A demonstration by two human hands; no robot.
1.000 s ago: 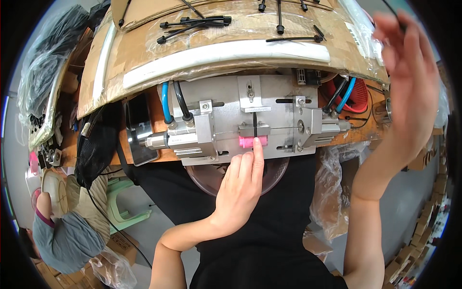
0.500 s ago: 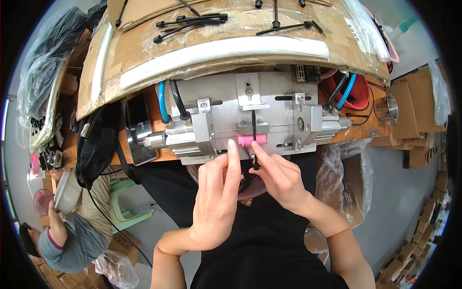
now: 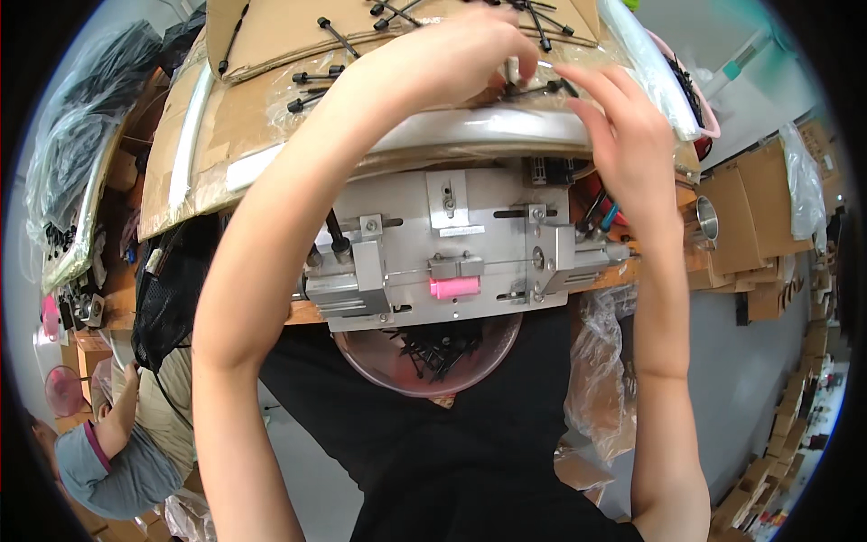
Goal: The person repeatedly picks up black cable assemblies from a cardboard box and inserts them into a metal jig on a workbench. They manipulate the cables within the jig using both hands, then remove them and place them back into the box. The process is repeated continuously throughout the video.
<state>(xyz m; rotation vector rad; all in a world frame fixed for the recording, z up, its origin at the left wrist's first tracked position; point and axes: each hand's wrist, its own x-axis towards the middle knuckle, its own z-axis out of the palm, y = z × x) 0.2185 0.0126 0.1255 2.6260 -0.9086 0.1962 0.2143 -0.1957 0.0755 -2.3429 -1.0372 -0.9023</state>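
My left hand (image 3: 474, 56) is over the cardboard at the back, its fingers bent down and blurred, so whether they hold anything is unclear. Below its fingertips lies a black rod with a thicker head (image 3: 551, 88). Just right of it, my right hand (image 3: 629, 126) is raised with thumb and fingers apart and nothing in it. Nearer me, a metal clamping fixture (image 3: 420, 217) lies under my forearms. A pink cylindrical piece (image 3: 454, 288) sits at its front middle, beside a small metal block (image 3: 456, 265), with no rod across it.
More black rods (image 3: 339, 38) are scattered on the cardboard (image 3: 271, 117), which has a white padded strip (image 3: 433, 126) along its front. A clear bowl (image 3: 361, 361) of black parts rests below the fixture. A black mesh bag (image 3: 172, 289) hangs at left; another person (image 3: 126, 465) works beyond.
Both hands have left the fixture and reached forward over the cardboard. The black rod that stood across the pink piece is gone from there. The view has shifted slightly.
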